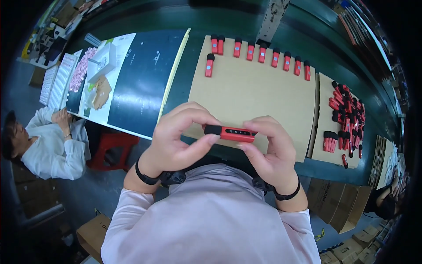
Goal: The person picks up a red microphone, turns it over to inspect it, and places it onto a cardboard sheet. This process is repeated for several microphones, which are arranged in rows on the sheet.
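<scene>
Between my two hands is a small red microphone (237, 134) with a black, foam-like head and a dark strip of buttons facing up. My left hand (178, 136) pinches its black head between thumb and forefinger. At the other end, the fingertips of my right hand (273, 147) grip the red body. Beneath lies a flat brown cardboard sheet (250, 94). Along its far edge runs a row of similar red microphones (250, 52), heads pointing away. One more microphone (209, 67) lies just nearer, at the left end.
To the right, a second cardboard sheet (326, 90) bears a heap of red-and-black microphones (347, 110). Dark printed sheets (143, 81) and a white box (104, 61) lie left. A person (55, 149) sits there by a red stool (112, 147). A metal post (271, 22) stands behind.
</scene>
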